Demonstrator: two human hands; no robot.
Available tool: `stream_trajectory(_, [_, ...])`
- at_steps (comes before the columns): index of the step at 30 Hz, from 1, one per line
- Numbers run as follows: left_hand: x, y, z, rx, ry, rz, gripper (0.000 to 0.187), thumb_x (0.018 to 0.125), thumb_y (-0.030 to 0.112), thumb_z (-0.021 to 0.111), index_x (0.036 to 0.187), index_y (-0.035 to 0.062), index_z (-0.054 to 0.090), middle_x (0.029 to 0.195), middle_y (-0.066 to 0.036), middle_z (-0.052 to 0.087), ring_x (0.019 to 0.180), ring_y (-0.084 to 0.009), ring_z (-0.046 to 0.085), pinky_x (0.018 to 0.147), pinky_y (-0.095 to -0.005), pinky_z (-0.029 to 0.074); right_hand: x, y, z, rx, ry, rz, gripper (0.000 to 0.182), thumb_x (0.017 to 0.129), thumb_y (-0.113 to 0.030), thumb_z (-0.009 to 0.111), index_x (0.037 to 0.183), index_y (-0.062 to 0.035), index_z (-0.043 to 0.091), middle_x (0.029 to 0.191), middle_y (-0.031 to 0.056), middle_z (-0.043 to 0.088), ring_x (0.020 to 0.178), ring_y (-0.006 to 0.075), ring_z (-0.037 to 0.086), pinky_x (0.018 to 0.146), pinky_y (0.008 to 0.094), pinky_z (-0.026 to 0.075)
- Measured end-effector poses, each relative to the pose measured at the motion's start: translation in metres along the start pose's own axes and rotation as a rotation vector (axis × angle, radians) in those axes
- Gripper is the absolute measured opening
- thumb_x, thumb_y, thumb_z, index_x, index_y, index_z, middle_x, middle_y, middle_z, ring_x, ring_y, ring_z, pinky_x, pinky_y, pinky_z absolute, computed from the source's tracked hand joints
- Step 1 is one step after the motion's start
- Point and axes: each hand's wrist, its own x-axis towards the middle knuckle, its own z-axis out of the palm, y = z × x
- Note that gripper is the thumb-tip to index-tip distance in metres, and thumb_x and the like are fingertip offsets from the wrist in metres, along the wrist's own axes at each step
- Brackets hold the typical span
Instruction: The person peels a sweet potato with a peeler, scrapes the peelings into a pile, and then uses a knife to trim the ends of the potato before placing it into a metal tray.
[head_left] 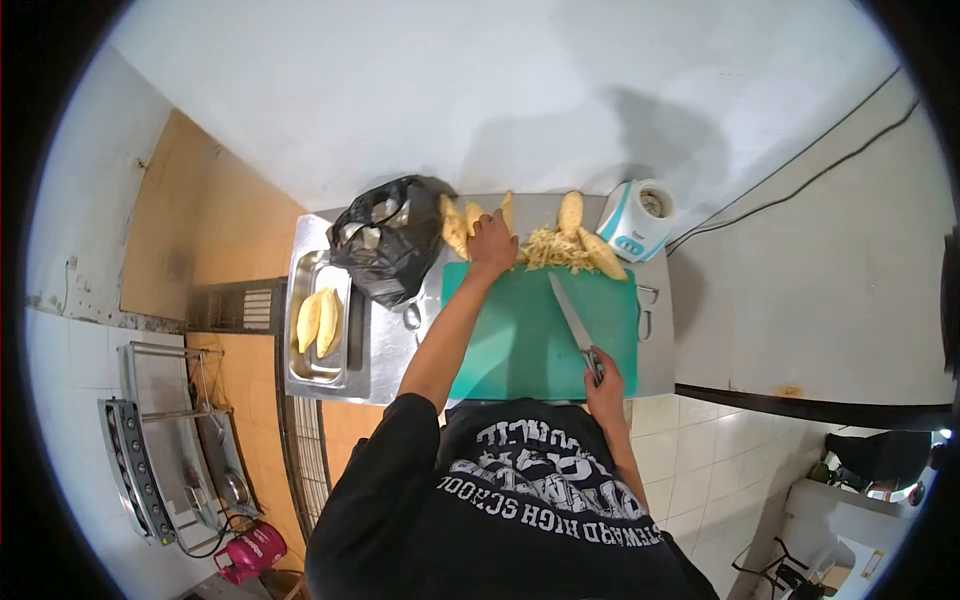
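My left hand point(492, 247) reaches to the back of the table, its fingers curled over a peeled yellow tuber point(507, 206) that looks like a sweet potato; the palm side is hidden. Beside it lie more peeled sweet potatoes point(454, 228). My right hand point(604, 388) is closed around the handle of a kitchen knife point(571, 315), its blade pointing away over the green cutting board point(520, 345). A pile of cut yellow strips point(556, 250) lies at the board's far edge, with a whole sweet potato point(602, 255) to its right.
A black plastic bag point(388, 240) stands at the left, near a metal tray point(344, 372) holding two peeled yellow pieces point(318, 322). At the back right stands a white and blue appliance point(637, 220). A spoon-like utensil point(412, 318) lies left of the board.
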Motion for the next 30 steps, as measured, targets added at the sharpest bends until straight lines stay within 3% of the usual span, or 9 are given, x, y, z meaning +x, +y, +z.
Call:
stream_trajectory(2, [0.012,0.015,0.005,0.224,-0.145,-0.086,0.074,0.085,0.029,0.077,0.146,0.0050,0.041,0.134,-0.022,0.054,0.124,-0.0434,0.052,0.094,-0.0517,0.054,0.004,0.006,-0.010,0.030,-0.013,0.025,0.046,0.089,-0.002,0.064,0.135,-0.0040,0.059,0.120,0.0218,0.067,0.113,0.0390,0.064,0.100,0.0441,0.049])
stream_trajectory(6, [0.021,0.026,0.015,0.506,-0.135,-0.009,0.071,0.078,0.025,0.080,0.137,0.0010,0.047,0.118,-0.021,0.061,0.114,-0.0388,0.057,0.078,-0.0458,0.059,0.011,0.015,-0.028,0.008,-0.021,0.038,0.049,0.087,-0.001,0.065,0.135,-0.0050,0.059,0.122,0.0220,0.067,0.114,0.0382,0.065,0.099,0.0435,0.050])
stream_trajectory(13, [0.036,0.023,0.019,0.466,-0.118,0.043,0.072,0.083,0.018,0.072,0.144,-0.0032,0.041,0.119,-0.026,0.060,0.115,-0.0437,0.058,0.087,-0.0475,0.056,0.019,0.025,-0.040,0.050,-0.056,0.102,0.055,0.084,-0.003,0.069,0.138,-0.0092,0.057,0.120,0.0214,0.068,0.113,0.0380,0.066,0.096,0.0427,0.052])
stream_trajectory(16, [0.020,0.026,0.010,0.098,-0.134,-0.069,0.068,0.085,0.014,0.068,0.146,-0.0020,0.041,0.121,-0.027,0.058,0.119,-0.0429,0.057,0.093,-0.0472,0.053,0.016,0.027,-0.045,0.055,-0.048,0.119,0.056,0.084,-0.003,0.069,0.138,-0.0096,0.057,0.120,0.0213,0.069,0.112,0.0380,0.067,0.096,0.0433,0.052])
stream_trajectory(19, [0.000,0.000,0.008,-0.275,0.328,0.071,0.072,0.080,0.003,0.069,0.146,0.0014,0.042,0.122,-0.023,0.059,0.113,-0.0422,0.060,0.088,-0.0441,0.056,0.010,0.027,-0.048,0.021,-0.037,0.120,0.055,0.084,-0.004,0.070,0.137,-0.0092,0.058,0.120,0.0213,0.069,0.110,0.0381,0.068,0.094,0.0435,0.053])
stream_trajectory(21, [-0.031,-0.001,-0.009,-0.934,0.195,-0.347,0.065,0.085,0.008,0.065,0.146,0.0032,0.044,0.121,-0.017,0.060,0.105,-0.0316,0.062,0.084,-0.0436,0.057,0.002,0.026,-0.051,0.027,-0.020,0.112,0.053,0.084,-0.005,0.070,0.136,-0.0088,0.059,0.119,0.0212,0.070,0.109,0.0381,0.068,0.093,0.0435,0.054])
stream_trajectory(23, [-0.068,-0.037,-0.020,-1.646,-0.169,-0.574,0.058,0.090,0.017,0.062,0.144,0.0050,0.046,0.118,-0.011,0.060,0.096,-0.0241,0.062,0.077,-0.0424,0.057,-0.006,0.027,-0.052,0.035,0.003,0.105,0.052,0.084,-0.005,0.070,0.135,-0.0084,0.060,0.118,0.0211,0.070,0.108,0.0382,0.068,0.092,0.0434,0.054])
stream_trajectory(27, [-0.162,-0.053,-0.039,-1.441,-0.294,-0.557,0.053,0.096,0.035,0.062,0.139,0.0074,0.047,0.115,-0.004,0.059,0.095,-0.0175,0.060,0.069,-0.0368,0.056,-0.022,0.032,-0.055,-0.005,0.077,0.127,0.047,0.084,-0.006,0.071,0.130,-0.0062,0.063,0.115,0.0193,0.071,0.103,0.0358,0.070,0.088,0.0423,0.055])
stream_trajectory(30, [-0.204,-0.041,-0.065,-1.473,-0.241,-0.733,0.051,0.096,0.031,0.065,0.137,0.0068,0.047,0.107,-0.004,0.058,0.087,-0.0166,0.061,0.065,-0.0364,0.056,-0.022,0.036,-0.055,-0.004,0.124,0.151,0.045,0.083,-0.006,0.072,0.128,-0.0045,0.064,0.113,0.0174,0.072,0.093,0.0293,0.069,0.082,0.0392,0.055])
